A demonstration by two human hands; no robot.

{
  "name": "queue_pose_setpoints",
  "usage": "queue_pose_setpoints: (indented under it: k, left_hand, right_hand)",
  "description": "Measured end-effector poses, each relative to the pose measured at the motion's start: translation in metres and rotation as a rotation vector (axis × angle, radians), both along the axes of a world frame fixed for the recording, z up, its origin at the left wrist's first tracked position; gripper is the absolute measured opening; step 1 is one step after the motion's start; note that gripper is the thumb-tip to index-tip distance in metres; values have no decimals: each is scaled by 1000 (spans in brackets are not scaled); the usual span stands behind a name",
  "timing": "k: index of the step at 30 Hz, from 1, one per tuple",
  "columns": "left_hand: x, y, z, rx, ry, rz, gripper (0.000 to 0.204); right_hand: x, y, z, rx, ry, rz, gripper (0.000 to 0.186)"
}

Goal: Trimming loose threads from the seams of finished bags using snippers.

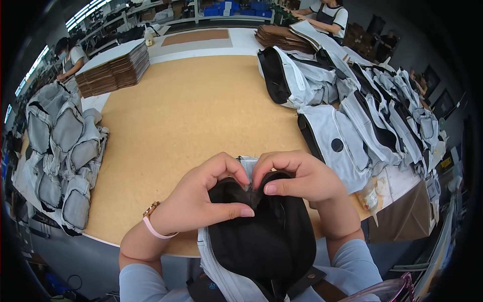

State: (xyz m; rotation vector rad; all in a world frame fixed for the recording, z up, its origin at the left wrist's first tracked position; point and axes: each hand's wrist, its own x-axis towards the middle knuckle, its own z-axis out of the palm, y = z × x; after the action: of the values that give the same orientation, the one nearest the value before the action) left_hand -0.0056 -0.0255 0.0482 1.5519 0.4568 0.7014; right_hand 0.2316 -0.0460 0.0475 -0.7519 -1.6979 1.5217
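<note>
Much of the workroom is taken up by a broad tan tabletop (186, 110). At its near edge, close to the person's body, a pale grey and black bag (259, 239) is held with its black inside facing upward. Black fabric at the bag's far rim is pinched between thumb and index finger by the left hand (198, 194); just beside it, the fabric is pinched likewise by the right hand (307, 176). The remaining fingers are curled and partly hidden. On the left wrist, a pink band (155, 230) and a watch (151, 209) are worn.

Along the tabletop's left side, grey fabric pieces (68, 131) are heaped; along its right side, pale grey and black bags (347, 126) are piled close together. Toward the far left corner, brown sheets (113, 75) are stacked, and between that stack and the far right one (282, 39) a flat brown sheet (196, 36) is laid. Farther back, blue containers (241, 9) are kept on a shelf, and a co-worker (329, 20) is seen standing at upper right.
</note>
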Motion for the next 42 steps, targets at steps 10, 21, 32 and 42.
queue_pose_setpoints:
  k: [10, 21, 32, 42]
  left_hand:
    - [-3, -5, 8, 164, 301, 63, 34]
    - [-14, 12, -2, 198, 252, -62, 34]
    - [-4, 2, -21, 584, 130, 105, 33]
    - [-3, -27, -16, 1102, -8, 314, 20]
  right_hand:
    - [-16, -14, -1, -39, 79, -72, 12]
    - [-30, -18, 0, 216, -282, -112, 24]
    - [-34, -34, 7, 293, -309, -176, 28]
    - [-29, -46, 18, 822, -441, -152, 29]
